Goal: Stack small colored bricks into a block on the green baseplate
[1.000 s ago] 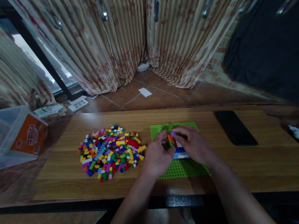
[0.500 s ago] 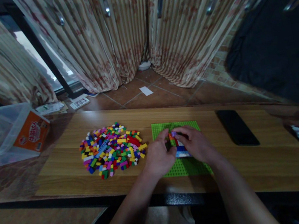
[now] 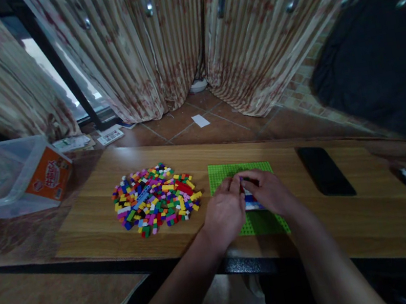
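A bright green studded baseplate (image 3: pixel 249 227) lies on the wooden table under both hands. Toy bricks (image 3: pixel 252 202) in blue and white form a small build on it, partly covered by my fingers. My right hand (image 3: pixel 270 191) is closed, its thumb and forefinger pinching at a small purple toy brick (image 3: pixel 241 179) above the build. Against it, from the left side, comes my left hand (image 3: pixel 224 213), fingers bent and pressed together at the same spot. Whatever the left fingertips grip is hidden. The two hands touch or nearly touch at the fingertips.
A loose pile of multicoloured toy bricks (image 3: pixel 157 201) spreads on the table (image 3: pixel 94 227) left of the baseplate. A black phone (image 3: pixel 325 171) lies to the right. Beyond the left table end stands a clear plastic bin (image 3: pixel 5 180) with an orange label. Curtains (image 3: pixel 162 50) hang behind.
My left hand has turned and moved right, its fingers closing in to meet the right fingertips. The orange and red bricks seen between the hands are now covered. The view has shifted slightly.
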Demonstrator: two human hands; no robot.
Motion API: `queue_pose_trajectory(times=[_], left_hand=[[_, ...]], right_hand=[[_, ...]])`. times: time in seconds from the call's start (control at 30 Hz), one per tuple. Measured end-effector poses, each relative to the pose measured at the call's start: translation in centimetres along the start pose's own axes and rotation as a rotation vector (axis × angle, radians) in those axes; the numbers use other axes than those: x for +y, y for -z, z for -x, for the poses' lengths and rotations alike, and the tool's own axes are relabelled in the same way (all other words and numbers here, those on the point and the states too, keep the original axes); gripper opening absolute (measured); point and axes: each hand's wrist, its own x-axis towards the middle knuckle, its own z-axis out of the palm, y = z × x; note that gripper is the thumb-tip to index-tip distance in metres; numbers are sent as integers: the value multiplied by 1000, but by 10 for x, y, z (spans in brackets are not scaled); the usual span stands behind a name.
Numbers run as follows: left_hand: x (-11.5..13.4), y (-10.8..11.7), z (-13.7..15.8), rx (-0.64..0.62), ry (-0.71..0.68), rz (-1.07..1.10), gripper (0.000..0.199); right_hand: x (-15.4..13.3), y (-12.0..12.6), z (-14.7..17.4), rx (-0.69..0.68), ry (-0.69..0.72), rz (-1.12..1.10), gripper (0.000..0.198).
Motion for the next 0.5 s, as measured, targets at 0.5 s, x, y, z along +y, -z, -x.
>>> queue_pose_trajectory(times=[0.5], left_hand=[[-12, 12, 7, 137, 46, 173, 35]], right_hand=[[3, -5, 8, 74, -36, -11, 37]])
